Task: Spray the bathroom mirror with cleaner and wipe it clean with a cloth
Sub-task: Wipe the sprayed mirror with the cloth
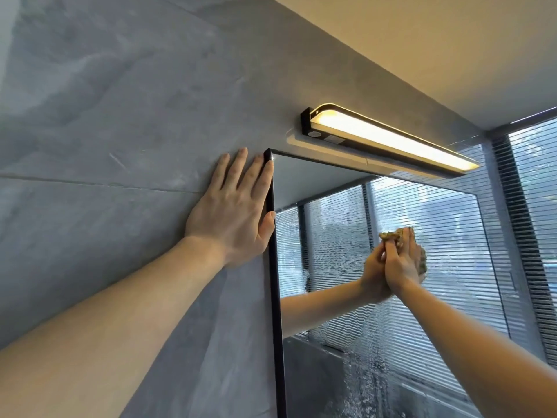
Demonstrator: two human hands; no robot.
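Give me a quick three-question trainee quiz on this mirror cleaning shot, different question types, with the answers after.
1. True or false: the left hand rests flat on the grey stone-look wall tile beside the black-framed rectangular mirror.
2. Multiple choice: the right hand presses the crumpled yellow-brown cloth against A) the lit black bar lamp, B) the mirror glass, C) the wall tile.
3. Fill in: cleaner droplets and streaks show mostly on the mirror's ____ part.

Key: 1 true; 2 B; 3 lower.
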